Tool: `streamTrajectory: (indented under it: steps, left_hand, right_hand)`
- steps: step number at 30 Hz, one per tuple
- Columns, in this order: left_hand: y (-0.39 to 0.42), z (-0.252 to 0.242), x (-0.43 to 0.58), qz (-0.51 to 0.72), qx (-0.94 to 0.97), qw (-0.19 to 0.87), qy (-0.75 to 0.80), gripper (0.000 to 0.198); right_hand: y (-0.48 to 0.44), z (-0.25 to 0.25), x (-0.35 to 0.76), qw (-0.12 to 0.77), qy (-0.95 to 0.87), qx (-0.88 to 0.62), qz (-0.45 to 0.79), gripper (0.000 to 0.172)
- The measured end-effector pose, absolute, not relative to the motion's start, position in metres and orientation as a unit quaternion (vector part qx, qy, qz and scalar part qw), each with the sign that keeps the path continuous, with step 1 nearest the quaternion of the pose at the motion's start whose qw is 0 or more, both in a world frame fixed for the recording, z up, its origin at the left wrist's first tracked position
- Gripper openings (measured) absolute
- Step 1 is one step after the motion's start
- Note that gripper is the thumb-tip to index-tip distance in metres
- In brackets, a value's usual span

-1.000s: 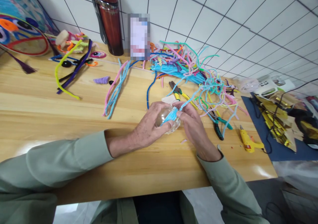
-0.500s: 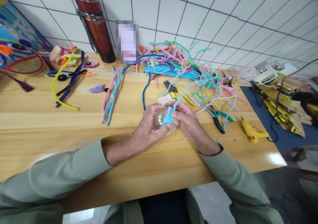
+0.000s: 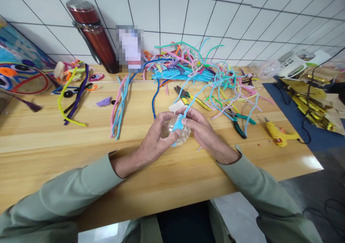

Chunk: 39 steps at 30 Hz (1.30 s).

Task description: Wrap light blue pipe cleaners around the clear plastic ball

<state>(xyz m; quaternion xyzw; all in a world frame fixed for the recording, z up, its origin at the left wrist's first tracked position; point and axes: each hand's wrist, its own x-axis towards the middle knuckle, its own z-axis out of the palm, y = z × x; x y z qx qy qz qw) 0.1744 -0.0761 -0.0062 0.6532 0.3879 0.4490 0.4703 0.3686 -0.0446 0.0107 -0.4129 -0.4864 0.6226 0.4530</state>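
A clear plastic ball (image 3: 167,128) is held between both hands above the front part of the table. Light-blue pipe cleaner (image 3: 177,124) wraps its middle in a band, and a loose length runs up and away to the right. My left hand (image 3: 157,137) is closed round the ball's left side, its thumb pressed on the blue band. On the right side, my right hand (image 3: 201,129) pinches the pipe cleaner against the ball between thumb and fingers. Just beyond the hands lie a white card-like piece (image 3: 176,105) and yellow-handled pliers (image 3: 185,95).
A tangled heap of coloured pipe cleaners (image 3: 185,72) lies along the wall. Right of my hands are green-handled pliers (image 3: 237,124) and a yellow glue gun (image 3: 280,133). A red thermos (image 3: 97,38) stands back left, near pink and blue pipe cleaners (image 3: 120,108).
The view has shifted slightly. The ball has turned a little in my hands, showing more of the blue band. Both hands keep their hold.
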Motion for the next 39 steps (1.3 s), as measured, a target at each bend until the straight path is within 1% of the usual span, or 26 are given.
streamTrajectory:
  steps: [2, 6, 12, 16, 21, 25, 33, 39]
  left_hand:
    - [-0.076, -0.008, 0.174, 0.453, 0.649, 0.469, 0.392, 0.038]
    - [-0.077, -0.012, 0.173, 0.446, 0.648, 0.463, 0.409, 0.048]
    - [-0.078, -0.014, 0.172, 0.453, 0.676, 0.405, 0.417, 0.044]
    - [-0.078, -0.015, 0.174, 0.464, 0.681, 0.391, 0.410, 0.042]
    - [-0.081, -0.016, 0.174, 0.460, 0.691, 0.374, 0.415, 0.045]
    - [-0.083, -0.015, 0.174, 0.457, 0.707, 0.357, 0.405, 0.046]
    - [-0.084, -0.016, 0.176, 0.468, 0.726, 0.317, 0.390, 0.046]
    - [-0.082, -0.017, 0.174, 0.470, 0.739, 0.305, 0.373, 0.048]
  right_hand:
    - [-0.045, 0.011, 0.369, 0.453, -0.486, -0.412, 0.624, 0.029]
    - [-0.044, 0.011, 0.372, 0.460, -0.475, -0.410, 0.629, 0.028]
    - [-0.045, 0.007, 0.374, 0.473, -0.465, -0.442, 0.604, 0.025]
    - [-0.048, 0.003, 0.373, 0.478, -0.474, -0.436, 0.597, 0.025]
    - [-0.050, 0.002, 0.374, 0.492, -0.504, -0.414, 0.577, 0.027]
    - [-0.051, 0.000, 0.373, 0.486, -0.511, -0.410, 0.578, 0.029]
    - [-0.051, -0.002, 0.372, 0.487, -0.506, -0.408, 0.584, 0.024]
    - [-0.052, -0.002, 0.371, 0.480, -0.520, -0.404, 0.580, 0.026]
